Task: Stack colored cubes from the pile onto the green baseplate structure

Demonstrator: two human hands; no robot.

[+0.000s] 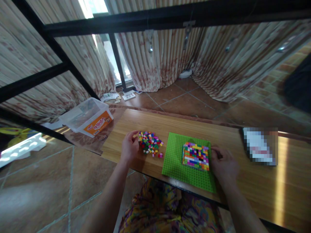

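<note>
A green studded baseplate [175,161] lies on the wooden table, bearing a layered block of multicoloured toy bricks [196,156] right of its middle. To its left is a loose pile of small coloured bricks [150,142]. My left hand [130,145] rests at the pile's left edge, fingers curled in; whatever they may hold is hidden. At the baseplate's right edge, close beside the brick block, is my right hand [224,164]. Its fingers are bent together, and I cannot make out anything between them.
The narrow wooden table [255,181] has a blurred-out item [259,145] on its right part. A clear plastic bin [89,113] with an orange label stands beyond the left end. A dark metal frame [155,21] crosses above, before striped curtains [143,61]. Papers [128,96] lie on the tiled floor.
</note>
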